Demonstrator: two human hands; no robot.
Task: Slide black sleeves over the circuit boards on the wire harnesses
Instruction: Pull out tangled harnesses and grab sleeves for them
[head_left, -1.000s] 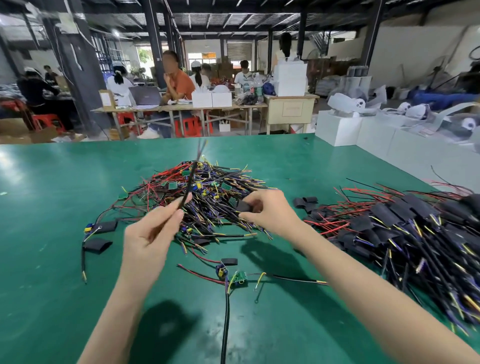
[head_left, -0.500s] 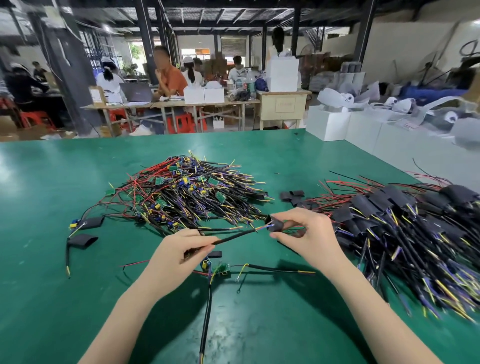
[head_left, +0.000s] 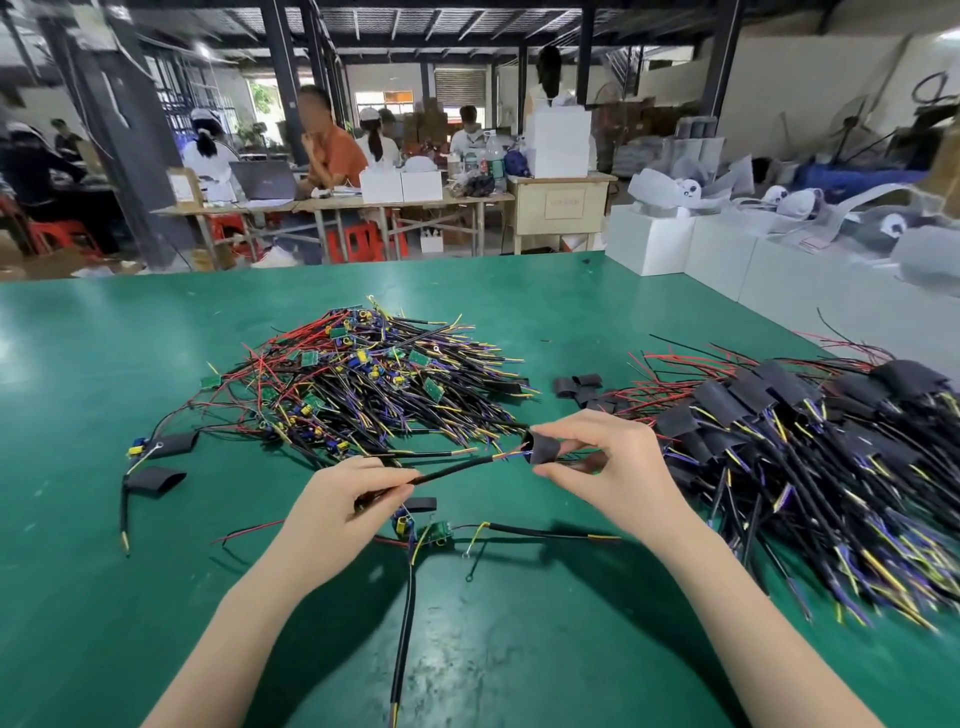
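My left hand (head_left: 345, 506) pinches a black cable of a wire harness (head_left: 452, 469), which runs up and right toward my right hand (head_left: 608, 457). That hand pinches an open black sleeve (head_left: 543, 448) between thumb and fingers, and the cable's coloured wire tips sit at the sleeve's mouth. The harness's green circuit board (head_left: 436, 535) with blue parts lies on the table just below my hands. A pile of bare harnesses (head_left: 374, 384) lies in the middle of the green table (head_left: 156, 597). A pile of sleeved harnesses (head_left: 810, 447) fills the right side.
Loose black sleeves (head_left: 576, 387) lie between the two piles. Two sleeved harnesses (head_left: 156, 462) lie at the left. White boxes (head_left: 649, 244) stand past the table's far right edge. Several people sit at tables (head_left: 332, 200) in the background.
My left hand has lowered the cable from upright to nearly level. My right hand has brought a sleeve from the pile to the cable's wire tips.
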